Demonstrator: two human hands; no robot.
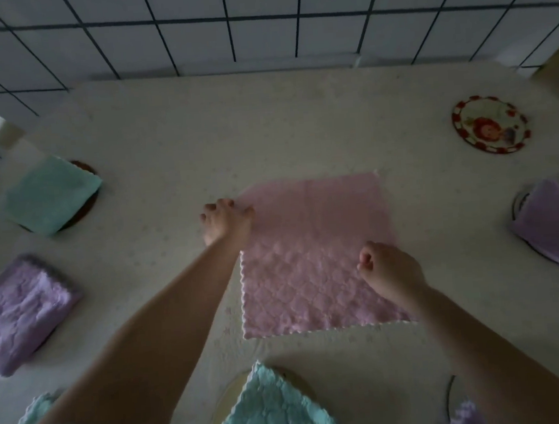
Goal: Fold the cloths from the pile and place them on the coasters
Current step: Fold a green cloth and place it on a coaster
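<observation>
No readable writing. Pink cloth (317, 252) lies flat mid-worktop (167, 146). Left hand (226, 220) pinches its far-left corner, fingers curled. Right hand (389, 268) is curled on the cloth's right side; actual grip unclear. Folded cloths sit on coasters along both side and near edges; patterned coaster (490, 124) far-right is bare.

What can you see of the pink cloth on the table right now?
The pink cloth is a soft, fleecy square with a quilted bumpy texture and a pale scalloped edge. It lies flat and spread open in the middle of the table, not yet folded, with a faint crease down its far half. The left hand grips its far left corner; the right hand, fingers curled, rests on its right side, seemingly pinching the fabric. No coaster shows beneath it.
</observation>
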